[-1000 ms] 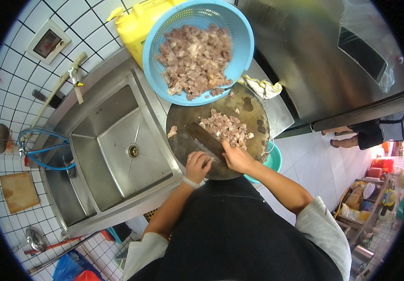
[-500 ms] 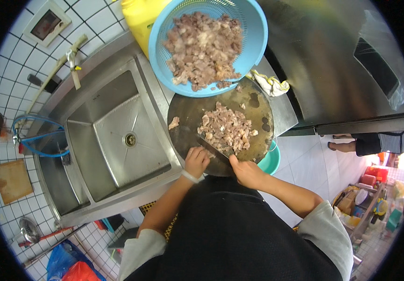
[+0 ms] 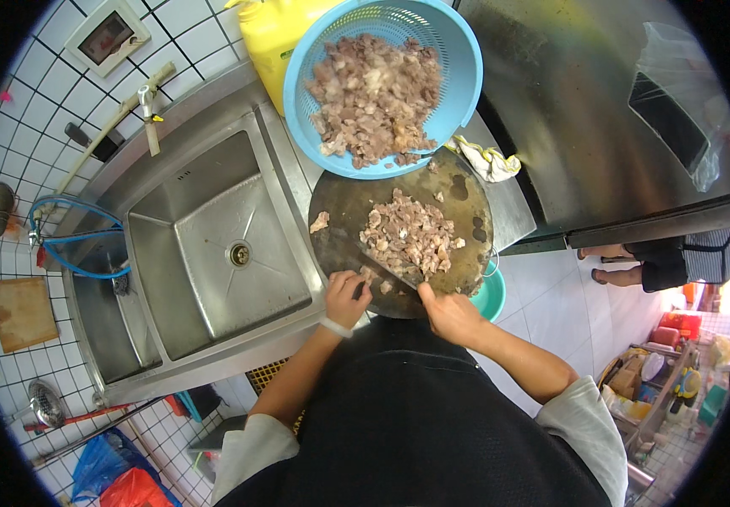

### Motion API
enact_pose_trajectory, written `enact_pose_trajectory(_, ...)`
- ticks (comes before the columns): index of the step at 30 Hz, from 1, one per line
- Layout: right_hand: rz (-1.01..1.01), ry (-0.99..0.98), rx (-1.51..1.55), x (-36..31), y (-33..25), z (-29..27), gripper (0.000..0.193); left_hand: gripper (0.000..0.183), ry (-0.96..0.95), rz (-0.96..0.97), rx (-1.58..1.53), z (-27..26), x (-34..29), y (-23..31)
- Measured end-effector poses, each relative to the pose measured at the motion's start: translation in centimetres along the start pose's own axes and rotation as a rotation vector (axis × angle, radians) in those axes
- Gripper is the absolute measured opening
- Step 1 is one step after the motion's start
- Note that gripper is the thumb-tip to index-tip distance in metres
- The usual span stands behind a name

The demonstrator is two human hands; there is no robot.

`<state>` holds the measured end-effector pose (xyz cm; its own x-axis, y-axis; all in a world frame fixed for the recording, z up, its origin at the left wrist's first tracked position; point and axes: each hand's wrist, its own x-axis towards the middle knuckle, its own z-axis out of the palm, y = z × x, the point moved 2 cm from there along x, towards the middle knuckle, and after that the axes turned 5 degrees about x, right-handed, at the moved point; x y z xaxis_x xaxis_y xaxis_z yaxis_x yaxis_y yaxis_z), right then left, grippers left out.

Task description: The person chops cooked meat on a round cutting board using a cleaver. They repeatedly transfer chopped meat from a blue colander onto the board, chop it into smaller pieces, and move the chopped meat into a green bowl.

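Observation:
Curled at the near left edge of the round chopping board [image 3: 339, 188], my left hand [image 3: 346, 297] has a small piece of meat [image 3: 369, 275] at its fingertips. My right hand [image 3: 449, 314] grips the handle of a knife [image 3: 392, 269], its blade slanting up and left over the board. Just beyond the blade lies a heap of chopped meat [image 3: 407, 230]. One loose meat chunk [image 3: 320, 222] sits at the board's left rim. A blue colander [image 3: 468, 72] full of meat pieces rests at the board's far edge.
A steel sink [image 3: 213, 253] is on the left, with a tap [image 3: 148, 110] on the tiled wall. Behind the colander stands a yellow jug [image 3: 267, 42]. A cloth [image 3: 490, 159] lies right of the board, a green basin [image 3: 490, 296] below it. Another person's legs [image 3: 623, 266] show far right.
My left hand has drawn slightly back from the blade, uncovering the small meat piece. The right hand keeps the knife in nearly the same place. The whole view has shifted a little.

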<state>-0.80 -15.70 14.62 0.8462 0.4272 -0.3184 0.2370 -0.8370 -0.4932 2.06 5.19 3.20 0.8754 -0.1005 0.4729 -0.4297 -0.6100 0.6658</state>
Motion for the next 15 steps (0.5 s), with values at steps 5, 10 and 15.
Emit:
enact_pose_trajectory(5, 0.043, -0.055, -0.010, -0.2, -0.3, 2.6, 0.024, 0.017, -0.010, 0.041, 0.026, 2.3, -0.6, -0.7)
enact_pose_trajectory(10, -0.005, 0.094, 0.114, 5.5, -0.8, 3.9, 0.028, 0.014, -0.047, 0.081, 0.034, 2.4, -0.4, -0.3)
enact_pose_trajectory(15, -0.004, 0.233, 0.268, 6.3, 2.4, 2.9, 0.027, 0.009, -0.060, 0.020, -0.006, -0.5, 0.9, -1.4)
